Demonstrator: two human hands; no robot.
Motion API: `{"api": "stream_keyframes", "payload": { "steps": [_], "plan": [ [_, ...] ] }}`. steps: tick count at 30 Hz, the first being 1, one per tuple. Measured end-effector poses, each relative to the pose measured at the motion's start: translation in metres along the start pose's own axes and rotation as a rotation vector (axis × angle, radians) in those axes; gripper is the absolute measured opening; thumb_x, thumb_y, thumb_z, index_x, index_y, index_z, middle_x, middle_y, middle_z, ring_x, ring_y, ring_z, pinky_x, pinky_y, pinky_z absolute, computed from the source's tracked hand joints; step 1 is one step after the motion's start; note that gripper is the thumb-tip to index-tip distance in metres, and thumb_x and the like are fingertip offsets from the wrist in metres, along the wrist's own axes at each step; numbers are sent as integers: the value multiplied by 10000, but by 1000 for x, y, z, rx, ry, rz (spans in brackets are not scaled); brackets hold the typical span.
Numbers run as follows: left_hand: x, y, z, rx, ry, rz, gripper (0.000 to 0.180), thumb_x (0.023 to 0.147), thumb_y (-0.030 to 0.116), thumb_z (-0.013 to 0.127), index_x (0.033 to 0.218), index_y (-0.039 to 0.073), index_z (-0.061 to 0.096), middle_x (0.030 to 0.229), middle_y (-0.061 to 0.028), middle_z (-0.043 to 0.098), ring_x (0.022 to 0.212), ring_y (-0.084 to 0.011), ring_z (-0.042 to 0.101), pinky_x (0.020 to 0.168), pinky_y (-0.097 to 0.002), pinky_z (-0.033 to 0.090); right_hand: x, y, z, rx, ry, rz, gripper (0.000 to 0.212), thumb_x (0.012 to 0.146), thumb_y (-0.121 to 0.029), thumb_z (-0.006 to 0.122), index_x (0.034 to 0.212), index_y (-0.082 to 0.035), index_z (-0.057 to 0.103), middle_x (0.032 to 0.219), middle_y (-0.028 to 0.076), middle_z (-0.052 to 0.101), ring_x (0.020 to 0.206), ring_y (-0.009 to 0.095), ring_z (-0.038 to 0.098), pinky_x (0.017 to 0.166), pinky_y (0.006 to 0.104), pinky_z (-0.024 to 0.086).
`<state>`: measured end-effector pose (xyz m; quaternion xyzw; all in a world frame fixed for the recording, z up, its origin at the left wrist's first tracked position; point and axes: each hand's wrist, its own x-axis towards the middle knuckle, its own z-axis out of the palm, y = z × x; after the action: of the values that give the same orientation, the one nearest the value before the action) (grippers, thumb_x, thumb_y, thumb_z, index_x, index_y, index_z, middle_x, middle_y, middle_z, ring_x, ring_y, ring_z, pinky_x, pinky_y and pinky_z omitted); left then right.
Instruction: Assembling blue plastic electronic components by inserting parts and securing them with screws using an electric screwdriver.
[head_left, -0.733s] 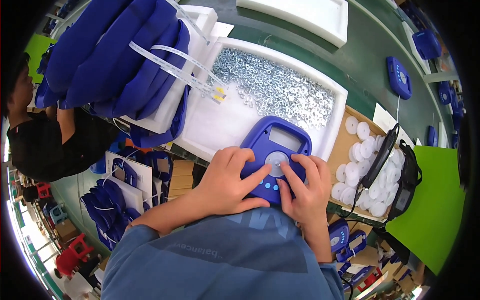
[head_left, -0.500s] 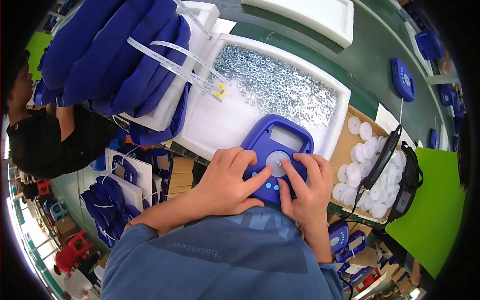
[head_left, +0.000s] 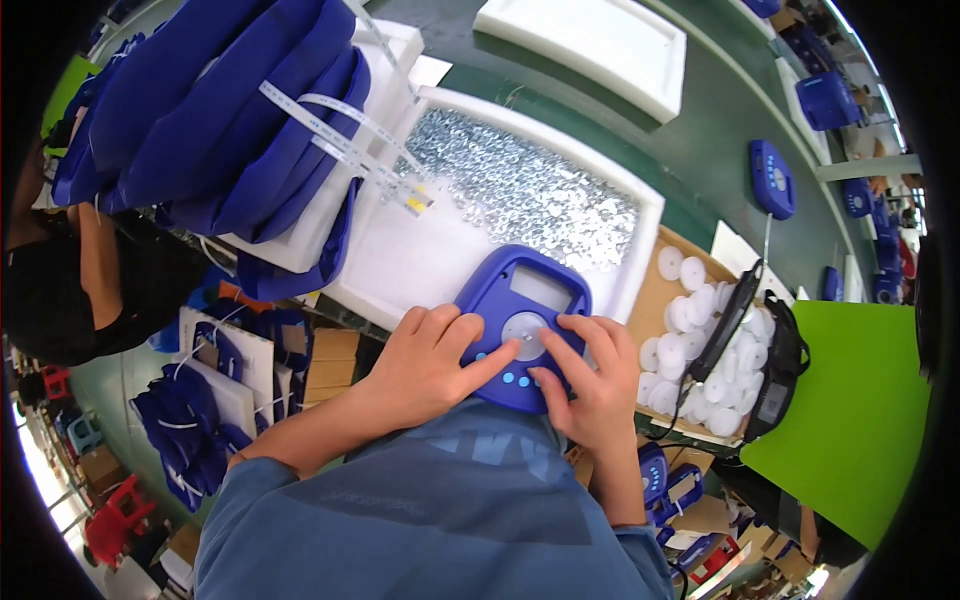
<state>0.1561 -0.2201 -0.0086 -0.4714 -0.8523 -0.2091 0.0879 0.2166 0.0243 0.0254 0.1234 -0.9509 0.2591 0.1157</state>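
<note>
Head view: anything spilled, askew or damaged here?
No damage shows on the blue plastic housing between left hand and right hand. Nothing looks spilled: small shiny metal parts lie inside the white foam tray. Slightly untidy: narrow white printed straps jut from the stacked blue pieces out over that tray.

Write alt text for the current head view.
A person's left hand and right hand touch a blue plastic housing, index fingers at its translucent round disc. Beyond it, a white foam tray holds small ring-shaped metal parts; at right are white discs in a cardboard box, at left stacked blue parts.
</note>
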Motion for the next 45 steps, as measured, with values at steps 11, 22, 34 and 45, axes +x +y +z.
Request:
{"api": "stream_keyframes", "payload": {
  "steps": [11,22,34,45],
  "plan": [
    [-6,4,8,-87,89,-77,522,786,110,706,1289,230,785,1109,-71,523,1061,-286,516,883,-412,442,39,104,9,-140,122,292,197,743,-45,879,931,-91,840,1007,53,654,1039,281,549,945,391,456],
    [-8,6,6,-73,123,-90,493,811,153,689,1292,214,780,1115,-72,541,1062,-276,528,875,-386,478,25,67,19,-143,226,256,145,758,-32,863,857,-119,803,1066,78,588,1125,334,510,990,468,408],
    [-8,8,9,-43,141,-96,491,804,157,712,1286,212,791,1136,-70,547,1086,-283,525,893,-381,500,9,2,27,-14,223,-63,263,662,-18,867,895,-126,812,1031,54,614,1073,322,537,945,459,424],
    [-10,8,8,-90,137,-110,485,791,157,723,1269,207,788,1128,-71,536,1073,-287,521,881,-372,532,43,7,-1,15,92,12,284,746,-11,820,1017,-94,807,1104,103,631,1091,344,548,960,444,458]
  ]
}}
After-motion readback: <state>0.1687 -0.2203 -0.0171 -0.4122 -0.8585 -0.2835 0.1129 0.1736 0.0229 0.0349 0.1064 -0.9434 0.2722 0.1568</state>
